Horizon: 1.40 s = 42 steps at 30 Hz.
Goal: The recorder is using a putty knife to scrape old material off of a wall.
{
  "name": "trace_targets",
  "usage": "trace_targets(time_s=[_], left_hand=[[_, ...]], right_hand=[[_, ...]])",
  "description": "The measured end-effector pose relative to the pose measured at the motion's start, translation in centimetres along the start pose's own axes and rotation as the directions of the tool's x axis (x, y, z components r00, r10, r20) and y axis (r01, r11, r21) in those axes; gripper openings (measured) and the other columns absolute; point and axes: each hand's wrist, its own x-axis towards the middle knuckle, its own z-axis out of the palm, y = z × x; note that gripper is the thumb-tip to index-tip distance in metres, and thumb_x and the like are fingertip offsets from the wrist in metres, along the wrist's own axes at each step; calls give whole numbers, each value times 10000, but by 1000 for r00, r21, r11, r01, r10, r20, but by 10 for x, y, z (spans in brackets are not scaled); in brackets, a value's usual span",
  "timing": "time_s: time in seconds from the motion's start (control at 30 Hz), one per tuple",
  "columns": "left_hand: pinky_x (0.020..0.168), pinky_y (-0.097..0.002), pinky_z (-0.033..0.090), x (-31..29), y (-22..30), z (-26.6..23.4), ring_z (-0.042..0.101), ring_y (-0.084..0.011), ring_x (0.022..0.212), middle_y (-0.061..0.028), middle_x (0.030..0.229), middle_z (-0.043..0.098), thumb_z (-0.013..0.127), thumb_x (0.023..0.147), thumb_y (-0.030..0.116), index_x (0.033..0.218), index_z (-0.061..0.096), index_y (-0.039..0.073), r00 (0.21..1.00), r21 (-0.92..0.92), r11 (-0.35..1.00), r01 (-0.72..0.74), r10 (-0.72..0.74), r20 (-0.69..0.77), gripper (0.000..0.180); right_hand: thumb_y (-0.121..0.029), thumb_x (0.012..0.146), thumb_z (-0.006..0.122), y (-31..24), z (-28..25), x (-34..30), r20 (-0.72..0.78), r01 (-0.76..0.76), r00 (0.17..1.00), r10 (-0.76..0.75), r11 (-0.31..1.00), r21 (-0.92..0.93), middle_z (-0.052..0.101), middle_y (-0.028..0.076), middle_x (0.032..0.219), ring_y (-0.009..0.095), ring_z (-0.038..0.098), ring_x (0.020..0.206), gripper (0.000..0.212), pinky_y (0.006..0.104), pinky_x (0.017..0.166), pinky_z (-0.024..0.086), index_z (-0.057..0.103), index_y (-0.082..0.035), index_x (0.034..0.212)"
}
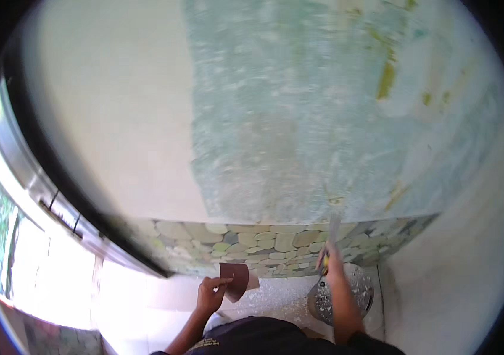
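Note:
My left hand (pixel 209 294) pinches a curled sheet of reddish-brown sandpaper (pixel 234 280), its paler back showing at one edge. Held in my right hand (pixel 334 264) is a scraper with a yellow and black handle, its long thin blade (pixel 335 227) pointing up at the wall. The blade tip is near the lower edge of a patchy pale blue-green area (pixel 252 148) of the wall, just above a pebble-patterned band (pixel 275 241). Whether the tip touches the wall, I cannot tell.
Below my right forearm sits a round grey container (pixel 321 303) specked with white flakes. More flakes litter the pale floor (pixel 278 293). A dark-framed window (pixel 33 183) lets in bright light at the left. Smooth cream wall (pixel 121 118) borders the blue-green area; yellowish streaks (pixel 386 80) mark its upper right.

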Motion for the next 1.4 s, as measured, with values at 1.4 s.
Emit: trace_targets(time_s=[1.4], left_hand=[[698,-287,471,9,-208,-279,586,-160,738,-79,786,576,645,799,-17,860,496,24,992,-118,985,125,-121,38,166]], right_hand=[[-402,926,540,269,318,34,-141,126,973,-183,931,-342,455,3,497,111,406,424,479,303,427,331,503,-45,609]])
